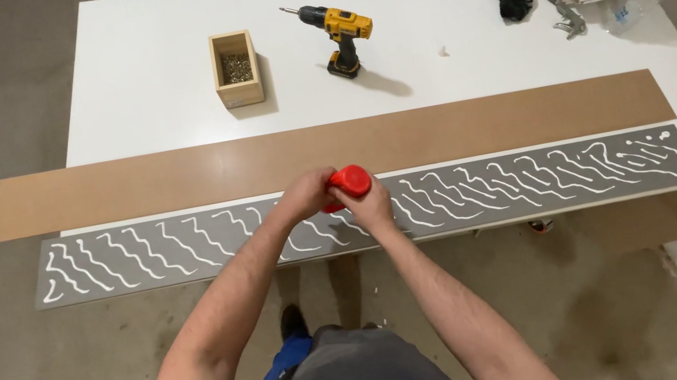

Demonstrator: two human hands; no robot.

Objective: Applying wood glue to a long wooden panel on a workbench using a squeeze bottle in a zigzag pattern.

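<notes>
Red bottle (348, 185) sits clasped between both hands: the left hand (305, 194) and right hand (371, 204) are closed around it, above the middle of a grey strip (139, 260) covered in white glue squiggles (538, 175). Just beyond lies a brown board (172, 179) on the white table (151, 56); a drill (340, 34) and a wooden box (236, 70) stand farther back.

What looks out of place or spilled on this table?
Nothing is spilled. The white wavy glue lines lie on the grey strip only. Both long boards overhang the white table; the brown board sticks out at the left end.
</notes>
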